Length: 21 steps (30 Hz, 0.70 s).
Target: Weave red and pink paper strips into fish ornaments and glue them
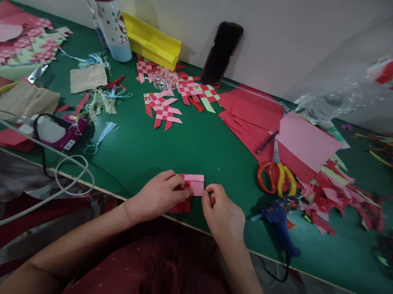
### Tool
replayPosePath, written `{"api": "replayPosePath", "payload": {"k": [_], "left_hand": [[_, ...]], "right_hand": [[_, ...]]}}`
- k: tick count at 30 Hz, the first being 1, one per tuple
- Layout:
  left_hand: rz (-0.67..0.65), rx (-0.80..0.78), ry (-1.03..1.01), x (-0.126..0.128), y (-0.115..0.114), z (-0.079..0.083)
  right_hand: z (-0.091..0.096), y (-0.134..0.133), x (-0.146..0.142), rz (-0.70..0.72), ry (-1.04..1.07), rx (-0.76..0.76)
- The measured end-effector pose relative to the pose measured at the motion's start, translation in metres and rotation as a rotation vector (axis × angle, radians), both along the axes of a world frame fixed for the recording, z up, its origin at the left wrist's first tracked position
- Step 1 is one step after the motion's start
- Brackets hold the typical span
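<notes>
Near the table's front edge lie pink and red paper strips [197, 187], partly interlaced; my hands cover some of them. My left hand [163, 192] has its fingers bent over the left part of the strips, pressing them together against the green table [140, 150]. On the other side, my right hand [223, 212] is closed, with thumb and forefinger pinched at the right end of the pink strip. Farther back are woven red-and-pink paper fish [165, 112], some with stuck-on eyes.
To the right lie scissors [276, 173], a blue glue gun [280, 223], red paper sheets [251, 110] and paper scraps [332, 193]. A phone [222, 52] and a bottle [112, 24] stand by the wall. Tassels [103, 100] and a white cable [67, 158] are on the left.
</notes>
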<state>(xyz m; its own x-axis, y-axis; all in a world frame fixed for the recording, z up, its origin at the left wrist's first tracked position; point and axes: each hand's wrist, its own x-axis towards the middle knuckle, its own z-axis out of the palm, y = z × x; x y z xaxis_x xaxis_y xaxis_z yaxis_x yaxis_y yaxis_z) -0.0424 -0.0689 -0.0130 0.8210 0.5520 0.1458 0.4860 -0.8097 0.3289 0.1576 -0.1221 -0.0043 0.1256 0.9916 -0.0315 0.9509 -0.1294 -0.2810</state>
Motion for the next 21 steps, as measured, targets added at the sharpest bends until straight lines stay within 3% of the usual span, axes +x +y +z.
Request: {"api": "replayPosePath", "payload": {"k": [6, 14, 21], "left_hand": [[0.001, 0.078, -0.01, -0.001, 0.0, -0.002], [-0.003, 0.074, -0.04, -0.002, 0.001, -0.007], [0.054, 0.055, -0.15, -0.003, -0.001, -0.009]], "right_hand": [[-0.007, 0.002, -0.005, 0.122, 0.015, 0.27], [-0.018, 0.001, -0.008, 0.049, -0.048, 0.293], [-0.023, -0.001, 0.008, 0.109, 0.128, 0.39]]}}
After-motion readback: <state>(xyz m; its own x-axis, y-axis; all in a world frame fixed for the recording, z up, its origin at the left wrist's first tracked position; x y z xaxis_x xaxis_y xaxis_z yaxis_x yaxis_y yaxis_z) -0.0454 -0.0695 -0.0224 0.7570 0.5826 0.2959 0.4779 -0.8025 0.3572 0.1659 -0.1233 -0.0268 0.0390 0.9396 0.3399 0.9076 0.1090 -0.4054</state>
